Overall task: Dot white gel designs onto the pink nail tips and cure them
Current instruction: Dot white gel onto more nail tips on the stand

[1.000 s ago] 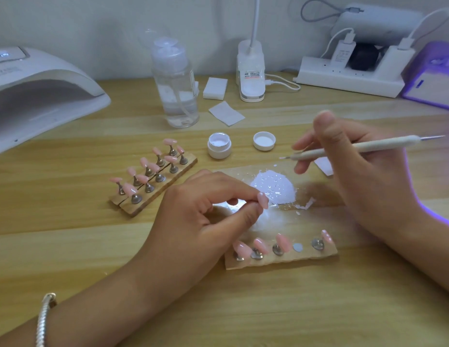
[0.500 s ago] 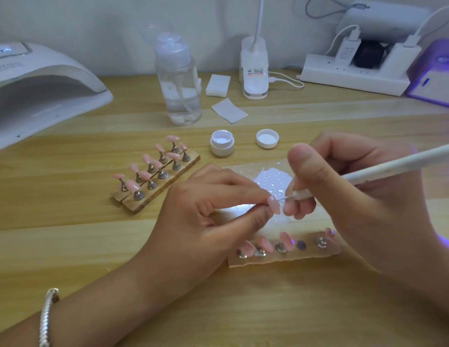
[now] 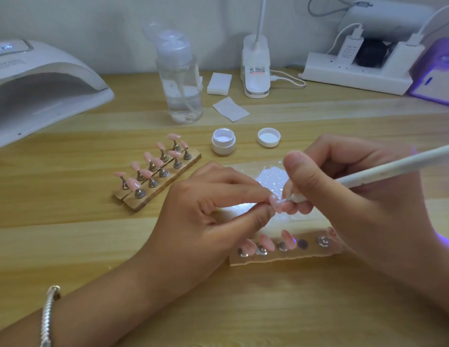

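One nail tip is pinched in the left hand and touched by one pen gripped in the right hand, near four mounted tips.

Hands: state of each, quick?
Left hand: pinching one pink nail tip.
Right hand: gripping the white dotting tool, its point at that nail.
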`<state>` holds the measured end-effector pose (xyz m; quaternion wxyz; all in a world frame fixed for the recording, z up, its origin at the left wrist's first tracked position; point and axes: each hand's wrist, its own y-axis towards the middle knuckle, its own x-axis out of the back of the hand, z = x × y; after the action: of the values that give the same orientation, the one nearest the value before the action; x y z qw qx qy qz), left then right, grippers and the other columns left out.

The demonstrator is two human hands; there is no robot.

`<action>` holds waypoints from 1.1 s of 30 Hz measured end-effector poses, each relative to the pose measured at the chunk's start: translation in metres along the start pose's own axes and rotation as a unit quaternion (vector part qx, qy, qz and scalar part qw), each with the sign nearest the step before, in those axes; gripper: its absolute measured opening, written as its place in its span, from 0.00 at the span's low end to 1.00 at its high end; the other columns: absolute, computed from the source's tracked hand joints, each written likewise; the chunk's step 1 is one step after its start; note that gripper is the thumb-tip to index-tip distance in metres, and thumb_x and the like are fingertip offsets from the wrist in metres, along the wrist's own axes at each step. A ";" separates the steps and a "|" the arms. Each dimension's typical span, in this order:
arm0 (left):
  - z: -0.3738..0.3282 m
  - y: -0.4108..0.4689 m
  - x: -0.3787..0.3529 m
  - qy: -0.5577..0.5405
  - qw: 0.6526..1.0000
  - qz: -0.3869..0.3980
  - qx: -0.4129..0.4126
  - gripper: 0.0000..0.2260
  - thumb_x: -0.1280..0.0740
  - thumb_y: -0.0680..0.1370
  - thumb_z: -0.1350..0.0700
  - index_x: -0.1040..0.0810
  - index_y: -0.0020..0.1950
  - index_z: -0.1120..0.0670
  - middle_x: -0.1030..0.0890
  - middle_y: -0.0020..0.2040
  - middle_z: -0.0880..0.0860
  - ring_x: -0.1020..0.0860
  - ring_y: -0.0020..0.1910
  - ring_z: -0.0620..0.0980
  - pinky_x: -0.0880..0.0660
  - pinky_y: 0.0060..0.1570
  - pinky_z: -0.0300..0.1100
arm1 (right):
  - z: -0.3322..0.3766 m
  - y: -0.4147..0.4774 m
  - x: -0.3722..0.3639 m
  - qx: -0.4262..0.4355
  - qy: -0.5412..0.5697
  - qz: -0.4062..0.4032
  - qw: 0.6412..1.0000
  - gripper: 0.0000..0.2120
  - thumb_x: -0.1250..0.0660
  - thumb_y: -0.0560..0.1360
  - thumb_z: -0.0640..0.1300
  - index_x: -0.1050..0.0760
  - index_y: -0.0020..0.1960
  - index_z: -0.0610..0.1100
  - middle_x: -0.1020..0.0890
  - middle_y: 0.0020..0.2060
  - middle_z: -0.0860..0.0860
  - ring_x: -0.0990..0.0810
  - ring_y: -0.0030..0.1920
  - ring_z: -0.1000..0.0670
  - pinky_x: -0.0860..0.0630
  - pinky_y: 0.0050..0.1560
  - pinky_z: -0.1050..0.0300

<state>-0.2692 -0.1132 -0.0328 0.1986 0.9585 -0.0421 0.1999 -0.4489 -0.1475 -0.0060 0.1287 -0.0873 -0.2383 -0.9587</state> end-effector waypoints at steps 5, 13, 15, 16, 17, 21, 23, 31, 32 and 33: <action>0.000 0.001 -0.001 0.009 1.000 -0.004 -0.004 0.04 0.27 0.74 0.56 0.12 0.46 0.51 0.16 0.43 0.43 0.21 0.47 0.50 0.21 0.37 0.50 | 0.000 0.000 0.000 0.001 -0.001 0.002 1.000 0.14 0.32 0.76 0.48 0.25 0.32 0.46 0.20 0.25 0.53 0.20 0.26 0.49 0.25 0.28 0.59; 0.000 0.000 -0.001 -0.005 1.000 0.000 0.006 0.05 0.27 0.74 0.56 0.12 0.47 0.52 0.16 0.44 0.45 0.20 0.47 0.54 0.21 0.36 0.55 | -0.001 0.000 0.000 0.000 -0.004 0.008 1.000 0.14 0.32 0.76 0.47 0.24 0.33 0.45 0.20 0.26 0.52 0.20 0.26 0.51 0.25 0.28 0.59; 0.000 0.000 0.000 -0.005 1.000 0.001 0.007 0.05 0.27 0.74 0.56 0.12 0.47 0.52 0.16 0.44 0.44 0.20 0.47 0.54 0.21 0.36 0.54 | -0.001 0.000 0.000 0.003 -0.007 0.009 1.000 0.14 0.32 0.76 0.47 0.24 0.33 0.45 0.20 0.26 0.53 0.20 0.26 0.51 0.25 0.28 0.60; -0.001 0.000 0.000 -0.005 1.000 0.001 0.007 0.04 0.27 0.74 0.56 0.12 0.47 0.52 0.16 0.44 0.44 0.21 0.47 0.53 0.21 0.36 0.54 | -0.001 0.000 0.000 0.004 -0.008 0.010 1.000 0.14 0.32 0.76 0.47 0.24 0.33 0.45 0.20 0.26 0.53 0.20 0.26 0.50 0.25 0.28 0.60; -0.001 0.000 0.000 -0.002 1.000 0.001 0.007 0.04 0.27 0.74 0.56 0.12 0.46 0.52 0.16 0.44 0.44 0.21 0.47 0.52 0.21 0.36 0.54 | -0.001 0.000 0.000 0.005 -0.009 0.010 1.000 0.14 0.32 0.76 0.47 0.24 0.33 0.45 0.20 0.25 0.53 0.20 0.27 0.50 0.25 0.28 0.60; -0.001 0.001 0.000 0.005 1.000 0.000 0.004 0.04 0.27 0.74 0.55 0.12 0.46 0.51 0.16 0.44 0.44 0.21 0.46 0.51 0.20 0.37 0.51 | -0.001 0.001 0.000 0.004 -0.006 0.009 1.000 0.14 0.32 0.76 0.47 0.24 0.33 0.45 0.20 0.25 0.53 0.20 0.26 0.50 0.25 0.28 0.60; -0.001 0.000 0.000 0.003 1.000 -0.001 0.003 0.04 0.27 0.74 0.55 0.12 0.46 0.51 0.16 0.44 0.44 0.21 0.46 0.51 0.20 0.37 0.51 | -0.001 0.001 0.000 0.004 -0.006 0.010 1.000 0.14 0.32 0.76 0.47 0.24 0.33 0.45 0.20 0.25 0.53 0.20 0.26 0.50 0.25 0.28 0.61; 0.000 0.001 0.000 -0.006 1.000 0.002 0.005 0.04 0.27 0.74 0.57 0.12 0.46 0.52 0.16 0.44 0.45 0.22 0.48 0.53 0.21 0.33 0.45 | -0.004 0.001 0.001 0.005 -0.004 0.015 1.000 0.15 0.33 0.77 0.48 0.24 0.33 0.46 0.20 0.26 0.52 0.19 0.27 0.49 0.25 0.28 0.59; -0.001 0.001 0.001 0.003 1.000 0.002 0.002 0.04 0.27 0.74 0.56 0.12 0.46 0.52 0.16 0.44 0.45 0.21 0.47 0.52 0.21 0.34 0.47 | -0.004 0.001 0.001 0.004 -0.001 0.016 1.000 0.14 0.32 0.77 0.48 0.24 0.33 0.45 0.20 0.26 0.52 0.19 0.27 0.49 0.25 0.29 0.60; -0.001 0.001 0.001 0.007 1.000 0.002 0.000 0.04 0.27 0.74 0.56 0.12 0.46 0.52 0.16 0.44 0.45 0.21 0.47 0.52 0.21 0.35 0.47 | -0.005 0.001 0.001 0.003 0.001 0.017 1.000 0.14 0.32 0.77 0.48 0.24 0.33 0.45 0.20 0.26 0.51 0.20 0.27 0.50 0.25 0.29 0.60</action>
<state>-0.2691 -0.1137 -0.0311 0.1985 0.9570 -0.0424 0.2073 -0.4504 -0.1508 -0.0095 0.1452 -0.0902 -0.2399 -0.9556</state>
